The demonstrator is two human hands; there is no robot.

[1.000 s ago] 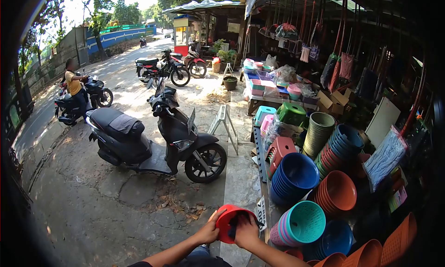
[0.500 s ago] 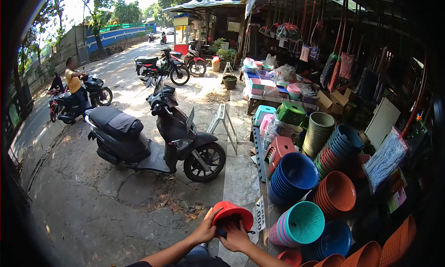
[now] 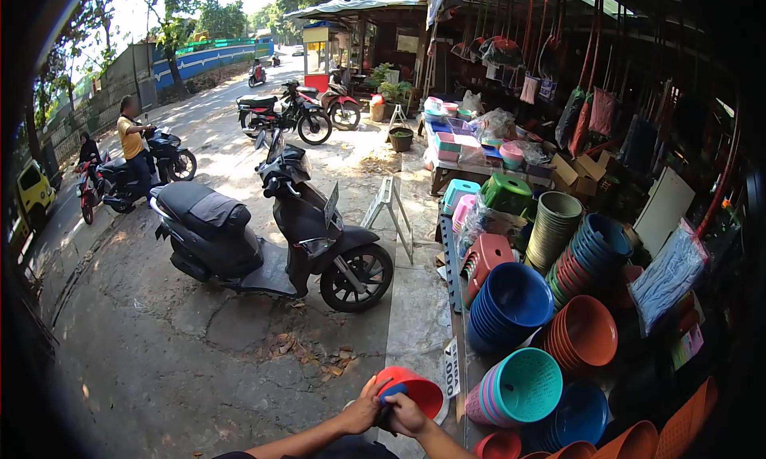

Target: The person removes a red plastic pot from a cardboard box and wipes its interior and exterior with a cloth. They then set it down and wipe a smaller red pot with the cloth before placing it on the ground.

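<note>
Low in the view, just left of the stall, is a red round container [image 3: 423, 393], its mouth tilted to the right. My left hand [image 3: 363, 409] has its fingers wrapped around the container's left edge. Beside it my right hand [image 3: 407, 415] is closed on a blue item [image 3: 393, 390] at the near side of the container. What the blue item is cannot be made out. The two hands are close together.
A black scooter [image 3: 279, 252] stands ahead on the pavement. To the right are stacked blue pots [image 3: 511, 299], teal baskets [image 3: 523, 387], orange pots [image 3: 586, 331] and a price sign [image 3: 452, 367]. A person in a yellow shirt [image 3: 130, 138] is beside motorcycles at the left.
The red container has shifted slightly right and down. My right hand has come out of its mouth and closed on the blue item. A yellow vehicle has appeared at the far left.
</note>
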